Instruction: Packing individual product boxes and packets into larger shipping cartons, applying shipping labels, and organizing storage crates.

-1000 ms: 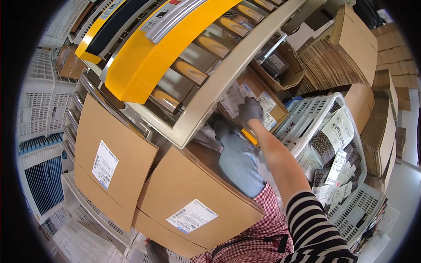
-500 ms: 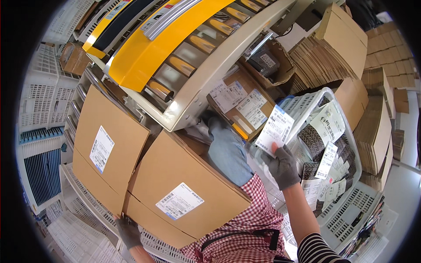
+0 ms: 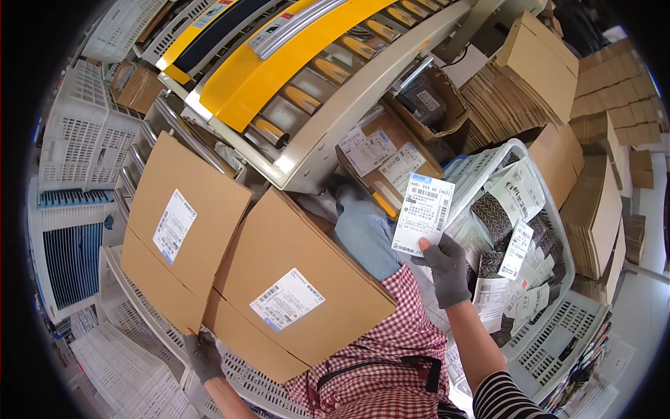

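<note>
While the conveyor [image 3: 335, 105] with its yellow guards and rollers fills the top of the view, two flat cardboard boxes [image 3: 230, 258] lie side by side below it, each bearing a white label, and they are the biggest things within reach. To the right stands a white plastic basket [image 3: 558, 230] full of patterned packets and paper slips, and between it and the conveyor frame sits a small open carton [image 3: 387, 164] with more labels in it.

The left hand [image 3: 201, 355], gloved in grey, grips the near lower edge of the boxes, fingers curled under the cardboard. The right hand [image 3: 447, 269], also gloved, is pinched on the bottom edge of a shipping label [image 3: 423, 213], holding it upright in the air between the open carton and the basket.

To handle this well, it would help to keep the label flat and unbent by its edge, and the boxes steady underneath.

The label is a white rectangular sheet with a blue strip at the top, barcodes and dense print.
</note>
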Demonstrator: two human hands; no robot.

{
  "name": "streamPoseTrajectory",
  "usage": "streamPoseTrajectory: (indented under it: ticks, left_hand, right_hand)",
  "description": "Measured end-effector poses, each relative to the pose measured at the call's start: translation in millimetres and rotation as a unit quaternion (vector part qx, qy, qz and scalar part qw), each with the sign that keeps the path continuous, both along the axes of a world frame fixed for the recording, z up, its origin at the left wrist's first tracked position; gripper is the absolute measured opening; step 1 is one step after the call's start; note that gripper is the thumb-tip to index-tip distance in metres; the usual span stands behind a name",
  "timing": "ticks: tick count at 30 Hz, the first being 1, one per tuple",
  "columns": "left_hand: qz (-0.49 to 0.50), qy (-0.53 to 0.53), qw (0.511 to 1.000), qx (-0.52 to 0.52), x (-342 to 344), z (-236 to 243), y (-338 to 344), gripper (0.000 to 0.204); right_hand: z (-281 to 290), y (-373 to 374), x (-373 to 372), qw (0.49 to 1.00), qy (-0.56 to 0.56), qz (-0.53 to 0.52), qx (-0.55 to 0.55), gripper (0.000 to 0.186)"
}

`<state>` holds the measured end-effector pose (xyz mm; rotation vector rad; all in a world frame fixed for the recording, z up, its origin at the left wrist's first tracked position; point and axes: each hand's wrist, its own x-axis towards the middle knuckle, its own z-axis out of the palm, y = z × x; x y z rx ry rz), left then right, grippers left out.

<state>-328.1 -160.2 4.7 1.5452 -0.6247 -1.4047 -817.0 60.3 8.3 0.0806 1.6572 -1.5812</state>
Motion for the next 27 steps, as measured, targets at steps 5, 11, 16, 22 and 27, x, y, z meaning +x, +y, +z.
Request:
streamPoseTrajectory:
  ticks: [5,11,16,22,27]
  left_hand:
    - [-0.060,0.037,0.997,0.022,-10.0,-2.7,25.4,0.019]
    - [0.009,-0.152,0.988,-0.012,-23.3,16.2,34.4,0.032]
    - [-0.017,-0.310,0.942,-0.128,-95.2,58.3,50.8,0.042]
    - [-0.066,-0.256,0.953,-0.146,-154.7,73.8,78.2,0.025]
    - [-0.226,-0.172,0.957,-0.061,-205.6,100.1,107.2,0.010]
  right_hand:
    - [14.0,-6.0,5.0,1.000,-0.015,-0.001,-0.013,0.027]
    - [42.8,-25.5,16.5,0.997,-0.009,0.049,-0.051,0.026]
    - [58.8,-26.0,25.1,0.994,-0.004,0.072,-0.076,0.026]
    - [80.9,-26.2,31.8,0.990,0.033,0.100,-0.092,0.026]
    - [102.0,-24.2,38.8,0.985,0.019,0.132,-0.105,0.027]
